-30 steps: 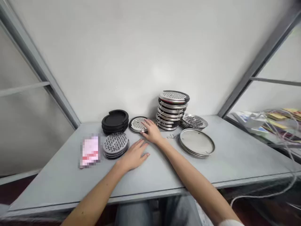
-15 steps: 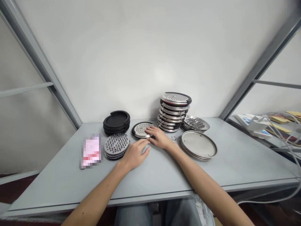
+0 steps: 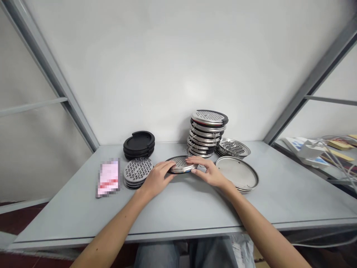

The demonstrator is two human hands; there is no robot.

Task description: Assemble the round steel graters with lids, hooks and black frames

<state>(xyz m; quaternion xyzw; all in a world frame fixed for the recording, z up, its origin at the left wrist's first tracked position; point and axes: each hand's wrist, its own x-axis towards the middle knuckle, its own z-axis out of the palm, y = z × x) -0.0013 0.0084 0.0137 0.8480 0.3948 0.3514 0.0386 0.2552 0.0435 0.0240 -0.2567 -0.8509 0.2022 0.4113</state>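
Note:
Between my hands is a round metal grater (image 3: 180, 163) with a perforated top and a dark rim, its near edge raised off the table. My left hand (image 3: 158, 178) grips its left edge, thumb below and fingers on top. My right hand (image 3: 206, 172) pinches the right edge the same way. Close to my left hand sits a stack of grey studded grater discs (image 3: 138, 170). Plain metal round plates (image 3: 237, 173) are piled beside my right wrist, which partly covers them.
Black round rings (image 3: 138, 143) are stacked at the back left. Behind the hands rises a tall pile of assembled graters (image 3: 208, 130) with wire clips. More grater discs (image 3: 233, 147) lie right of it. A blurred pink packet (image 3: 108, 176) rests on the left. Cables (image 3: 338, 160) hang at the right.
The round grater has come toward me from near the tall pile and is lifted at its near edge. My left hand, formerly flat beside it, now grips it together with my right.

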